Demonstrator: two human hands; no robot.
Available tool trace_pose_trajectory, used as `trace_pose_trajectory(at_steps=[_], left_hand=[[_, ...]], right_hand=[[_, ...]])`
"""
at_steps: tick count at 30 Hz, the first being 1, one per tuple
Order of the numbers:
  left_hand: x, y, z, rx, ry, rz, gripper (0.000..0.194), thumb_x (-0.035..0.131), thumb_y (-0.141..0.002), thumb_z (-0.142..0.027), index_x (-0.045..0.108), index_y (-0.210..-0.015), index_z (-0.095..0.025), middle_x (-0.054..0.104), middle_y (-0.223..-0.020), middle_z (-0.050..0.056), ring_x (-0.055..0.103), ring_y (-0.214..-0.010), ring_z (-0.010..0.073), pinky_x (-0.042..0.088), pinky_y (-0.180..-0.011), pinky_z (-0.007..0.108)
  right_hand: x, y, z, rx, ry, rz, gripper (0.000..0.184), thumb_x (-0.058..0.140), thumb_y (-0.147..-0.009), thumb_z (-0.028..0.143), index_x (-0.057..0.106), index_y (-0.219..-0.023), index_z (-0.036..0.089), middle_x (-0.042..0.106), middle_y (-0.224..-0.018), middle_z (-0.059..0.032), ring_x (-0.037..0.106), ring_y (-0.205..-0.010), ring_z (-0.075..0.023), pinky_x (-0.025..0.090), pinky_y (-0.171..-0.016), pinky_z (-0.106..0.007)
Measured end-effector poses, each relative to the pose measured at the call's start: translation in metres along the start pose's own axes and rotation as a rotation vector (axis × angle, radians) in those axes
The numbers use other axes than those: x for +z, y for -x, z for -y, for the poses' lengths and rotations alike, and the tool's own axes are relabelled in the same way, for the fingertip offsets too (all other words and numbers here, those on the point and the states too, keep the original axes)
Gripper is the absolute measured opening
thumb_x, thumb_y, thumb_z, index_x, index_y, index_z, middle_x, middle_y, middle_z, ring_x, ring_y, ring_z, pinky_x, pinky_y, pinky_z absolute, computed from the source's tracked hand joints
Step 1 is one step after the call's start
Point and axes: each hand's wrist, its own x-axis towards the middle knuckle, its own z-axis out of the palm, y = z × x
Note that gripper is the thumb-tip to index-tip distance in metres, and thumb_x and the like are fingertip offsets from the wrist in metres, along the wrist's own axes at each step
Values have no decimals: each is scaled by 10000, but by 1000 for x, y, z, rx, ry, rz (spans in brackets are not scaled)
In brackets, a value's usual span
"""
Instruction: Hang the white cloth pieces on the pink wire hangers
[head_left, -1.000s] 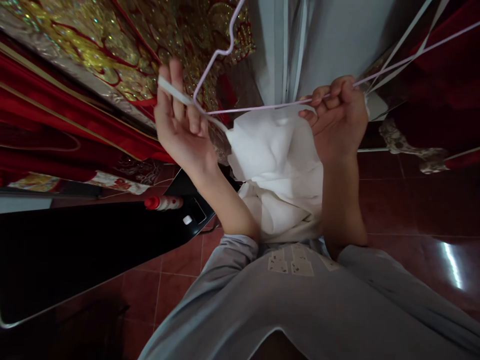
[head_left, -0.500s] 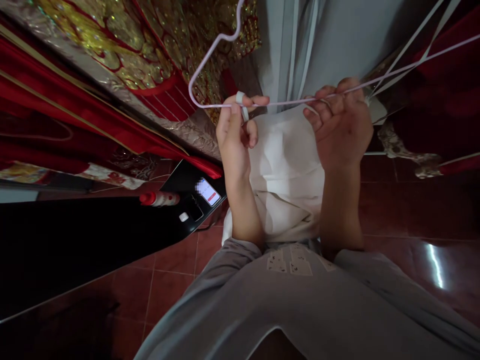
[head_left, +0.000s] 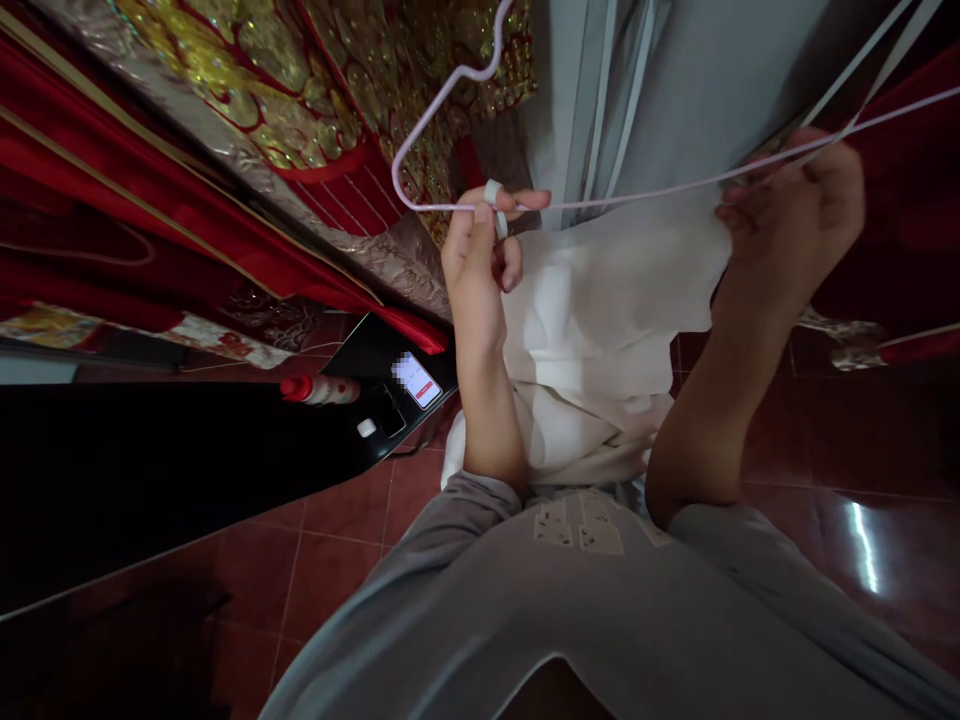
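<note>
A lilac clothes hanger (head_left: 439, 95) stretches across the upper view, its bent end at the left and its long bar running to the right. My left hand (head_left: 480, 265) pinches the bar near the bend. A white strap loop (head_left: 493, 192) circles the fingers and bar there. Further along, my right hand (head_left: 795, 215) curls at the bar; its fingertips are dark and slightly blurred. Thin white straps (head_left: 862, 70) cross the bar beside that hand. Below the bar, a white garment (head_left: 592, 300) hangs between my forearms.
Red and gold sequinned garments (head_left: 300, 110) hang at the left, dark red cloth (head_left: 885, 240) at the right. A black table (head_left: 150, 480) carries a lit phone (head_left: 420, 382), a dark phone, a white case (head_left: 366, 428) and a red-capped bottle (head_left: 319, 389). Red tiles (head_left: 337, 560) cover the floor.
My right hand has slid right along the bar and turned, its fingers curling from a more open pose. More white cloth shows. My left hand keeps its pinch on the hanger.
</note>
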Motion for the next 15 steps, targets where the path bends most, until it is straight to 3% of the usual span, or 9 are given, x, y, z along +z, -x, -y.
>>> trace_pose_trajectory(at_steps=[9,13,15], left_hand=[[4,3,-5,-54,-75,-61,268,349,-1031,-283,518,-827,-250,680,-982,45,276,-371,135,183,-412,318],[5,2,-5,-35,-8,-68,297,336,-1046,-226,517,-811,-221,689,-940,24,273,-361,114,164,-414,305],[4,1,-4,-29,27,-69,297,331,-1047,-206,518,-816,-210,686,-932,33,282,-368,109,155,-418,298]], right_hand=[[-3,-1,6,-52,56,-18,74,515,-780,169,447,-760,147,500,-666,34,441,-446,-21,322,-443,-172],[-2,5,29,-137,172,46,114,530,-791,162,517,-680,140,473,-569,40,404,-430,-6,235,-403,-152],[3,8,47,-51,141,-12,124,584,-768,143,540,-653,131,451,-539,43,419,-457,6,247,-406,-126]])
